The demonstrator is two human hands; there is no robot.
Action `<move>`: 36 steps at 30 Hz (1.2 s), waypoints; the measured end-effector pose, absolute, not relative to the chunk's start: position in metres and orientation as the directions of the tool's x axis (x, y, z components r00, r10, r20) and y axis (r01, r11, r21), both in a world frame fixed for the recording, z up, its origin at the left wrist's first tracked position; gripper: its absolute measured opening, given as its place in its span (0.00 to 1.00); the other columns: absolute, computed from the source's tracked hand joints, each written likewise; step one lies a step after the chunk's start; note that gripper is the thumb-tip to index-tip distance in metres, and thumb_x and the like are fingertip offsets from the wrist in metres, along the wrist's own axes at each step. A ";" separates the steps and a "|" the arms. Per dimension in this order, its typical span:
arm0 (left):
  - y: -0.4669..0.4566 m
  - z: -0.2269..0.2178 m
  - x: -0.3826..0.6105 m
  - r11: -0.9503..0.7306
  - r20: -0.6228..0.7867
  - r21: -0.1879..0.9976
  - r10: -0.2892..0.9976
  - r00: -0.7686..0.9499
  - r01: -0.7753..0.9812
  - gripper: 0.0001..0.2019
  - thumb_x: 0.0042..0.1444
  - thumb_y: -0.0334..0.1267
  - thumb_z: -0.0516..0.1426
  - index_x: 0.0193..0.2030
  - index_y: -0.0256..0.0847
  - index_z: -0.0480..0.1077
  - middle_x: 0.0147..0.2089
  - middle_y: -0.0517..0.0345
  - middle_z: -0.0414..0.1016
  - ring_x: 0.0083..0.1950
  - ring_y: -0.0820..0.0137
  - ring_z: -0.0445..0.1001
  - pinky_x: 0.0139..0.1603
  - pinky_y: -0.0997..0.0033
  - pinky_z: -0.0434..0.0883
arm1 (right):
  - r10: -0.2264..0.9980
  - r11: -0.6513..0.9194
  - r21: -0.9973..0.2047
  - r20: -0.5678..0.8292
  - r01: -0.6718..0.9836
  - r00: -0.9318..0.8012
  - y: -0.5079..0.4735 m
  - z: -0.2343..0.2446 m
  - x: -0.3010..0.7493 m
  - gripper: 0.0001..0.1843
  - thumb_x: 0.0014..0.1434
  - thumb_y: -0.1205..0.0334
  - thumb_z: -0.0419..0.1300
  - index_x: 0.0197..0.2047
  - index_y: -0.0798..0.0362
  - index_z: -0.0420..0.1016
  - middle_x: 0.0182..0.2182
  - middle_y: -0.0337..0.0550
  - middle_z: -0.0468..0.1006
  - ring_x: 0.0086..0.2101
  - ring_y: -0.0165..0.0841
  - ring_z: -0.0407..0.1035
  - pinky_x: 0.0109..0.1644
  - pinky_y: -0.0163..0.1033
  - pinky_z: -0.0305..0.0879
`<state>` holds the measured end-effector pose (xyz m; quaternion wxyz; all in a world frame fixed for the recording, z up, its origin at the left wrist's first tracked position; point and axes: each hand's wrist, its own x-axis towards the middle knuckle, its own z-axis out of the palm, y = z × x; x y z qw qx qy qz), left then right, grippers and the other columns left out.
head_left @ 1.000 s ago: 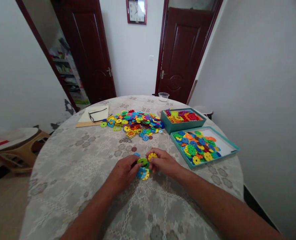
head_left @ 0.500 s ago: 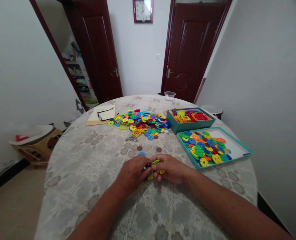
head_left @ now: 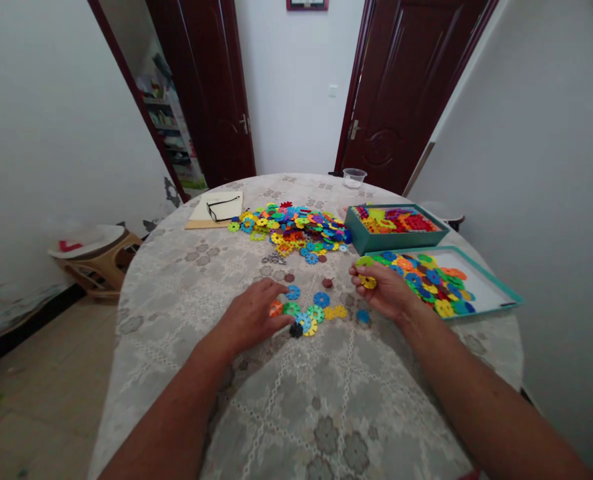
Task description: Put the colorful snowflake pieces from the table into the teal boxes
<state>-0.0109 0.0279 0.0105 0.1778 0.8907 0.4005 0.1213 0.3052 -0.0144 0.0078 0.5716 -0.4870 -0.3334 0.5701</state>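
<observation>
My left hand [head_left: 253, 313] rests on the tablecloth with its fingers curled over the left end of a small chain of joined plastic discs [head_left: 309, 315], touching an orange one. My right hand [head_left: 381, 288] is lifted to the right, beside the teal box lid [head_left: 496, 293], and pinches a yellow disc [head_left: 367, 281] with a green disc just above it. Loose blue discs lie around the chain.
A large heap of coloured discs [head_left: 296, 230] lies mid-table. A teal box [head_left: 396, 230] full of discs stands behind the lid. Glasses [head_left: 222, 208] lie on a notebook at the far left; a clear cup [head_left: 354, 177] sits at the far edge. A stool [head_left: 96, 257] stands left.
My hands have parted. The joined discs now lie on the cloth under my left hand, and my right hand has moved right toward the lid with discs in it. The camera tilted down.
</observation>
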 end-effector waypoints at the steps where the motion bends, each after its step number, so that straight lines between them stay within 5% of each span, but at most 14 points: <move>1: 0.029 0.012 -0.014 -0.601 0.038 0.408 0.763 0.645 0.687 0.23 0.60 0.50 0.65 0.60 0.48 0.71 0.62 0.50 0.74 0.61 0.58 0.73 0.63 0.59 0.69 | 0.972 -0.089 -0.954 -0.145 -0.286 0.183 -0.013 0.011 0.315 0.13 0.50 0.58 0.71 0.38 0.51 0.76 0.36 0.43 0.79 0.28 0.28 0.70 0.27 0.33 0.67; 6: 0.028 0.013 -0.018 -0.556 -0.086 0.353 0.782 0.618 0.753 0.28 0.55 0.50 0.68 0.62 0.47 0.71 0.62 0.48 0.72 0.60 0.55 0.73 0.58 0.61 0.69 | 0.859 -0.082 -0.976 0.034 0.202 0.511 -0.014 0.020 0.375 0.13 0.53 0.54 0.66 0.41 0.51 0.76 0.33 0.44 0.80 0.30 0.37 0.73 0.34 0.42 0.71; 9: 0.026 0.011 -0.014 -0.532 -0.123 0.303 0.801 0.586 0.791 0.25 0.57 0.50 0.66 0.58 0.44 0.73 0.57 0.47 0.73 0.55 0.55 0.74 0.53 0.62 0.70 | 0.722 -0.316 -0.685 0.276 0.657 0.635 -0.020 0.017 0.415 0.12 0.56 0.55 0.60 0.40 0.51 0.78 0.33 0.49 0.81 0.36 0.45 0.75 0.44 0.48 0.71; 12: 0.027 0.006 -0.011 -0.511 -0.119 0.302 0.818 0.564 0.805 0.21 0.60 0.48 0.63 0.57 0.42 0.73 0.55 0.46 0.74 0.52 0.57 0.75 0.51 0.63 0.69 | 0.671 -0.423 -0.413 0.455 0.807 0.585 -0.022 0.009 0.434 0.16 0.58 0.58 0.57 0.45 0.55 0.80 0.42 0.58 0.82 0.46 0.50 0.74 0.54 0.53 0.68; 16: 0.031 -0.002 -0.011 -0.491 -0.125 0.339 0.822 0.555 0.803 0.18 0.62 0.45 0.60 0.57 0.42 0.73 0.54 0.46 0.75 0.51 0.58 0.76 0.51 0.64 0.69 | 0.683 -0.232 -0.327 0.616 0.916 0.393 -0.019 0.009 0.405 0.17 0.61 0.61 0.55 0.48 0.57 0.79 0.47 0.59 0.80 0.50 0.49 0.73 0.59 0.51 0.65; 19: 0.034 -0.007 -0.013 -0.479 -0.123 0.358 0.827 0.549 0.802 0.19 0.61 0.44 0.60 0.57 0.42 0.73 0.54 0.46 0.77 0.51 0.58 0.76 0.51 0.64 0.68 | 0.832 0.041 -0.343 0.532 0.938 0.159 -0.021 0.012 0.358 0.13 0.64 0.60 0.55 0.47 0.55 0.78 0.43 0.53 0.81 0.43 0.42 0.75 0.53 0.45 0.68; 23: 0.034 -0.006 -0.013 -0.476 -0.133 0.360 0.825 0.549 0.802 0.17 0.61 0.44 0.59 0.54 0.41 0.73 0.50 0.47 0.78 0.47 0.59 0.76 0.46 0.65 0.68 | 0.955 0.270 -0.402 0.225 0.875 -0.191 -0.031 0.010 0.305 0.10 0.68 0.59 0.57 0.46 0.52 0.77 0.42 0.49 0.80 0.39 0.37 0.75 0.47 0.41 0.68; 26: 0.033 -0.003 -0.013 -0.471 -0.120 0.341 0.836 0.535 0.814 0.14 0.59 0.43 0.60 0.49 0.41 0.73 0.51 0.46 0.76 0.47 0.61 0.75 0.47 0.65 0.68 | 0.943 0.333 -0.419 0.144 0.845 -0.300 -0.041 0.004 0.277 0.12 0.68 0.56 0.59 0.51 0.51 0.75 0.54 0.53 0.78 0.49 0.41 0.74 0.53 0.44 0.68; 29: 0.033 -0.002 -0.014 -0.472 -0.107 0.333 0.841 0.530 0.816 0.12 0.58 0.44 0.61 0.46 0.41 0.72 0.50 0.47 0.75 0.48 0.61 0.74 0.47 0.65 0.68 | 0.938 0.347 -0.387 0.122 0.854 -0.325 -0.047 -0.001 0.253 0.24 0.66 0.49 0.62 0.61 0.50 0.71 0.63 0.56 0.70 0.61 0.47 0.67 0.58 0.48 0.67; 32: 0.034 -0.004 -0.015 -0.455 -0.117 0.332 0.850 0.514 0.827 0.12 0.57 0.45 0.62 0.44 0.42 0.70 0.47 0.49 0.75 0.45 0.61 0.73 0.43 0.66 0.66 | 0.954 0.290 -0.340 0.033 0.894 -0.297 -0.050 -0.004 0.231 0.30 0.64 0.44 0.64 0.64 0.49 0.68 0.61 0.56 0.70 0.57 0.48 0.70 0.55 0.48 0.68; 36: 0.034 0.001 -0.015 -0.431 -0.133 0.432 0.839 0.528 0.792 0.10 0.57 0.42 0.60 0.43 0.43 0.67 0.42 0.55 0.76 0.39 0.66 0.71 0.37 0.68 0.61 | 0.955 0.275 -0.339 -0.015 0.900 -0.297 -0.050 -0.006 0.218 0.23 0.65 0.49 0.63 0.59 0.50 0.72 0.53 0.52 0.72 0.50 0.44 0.72 0.51 0.45 0.67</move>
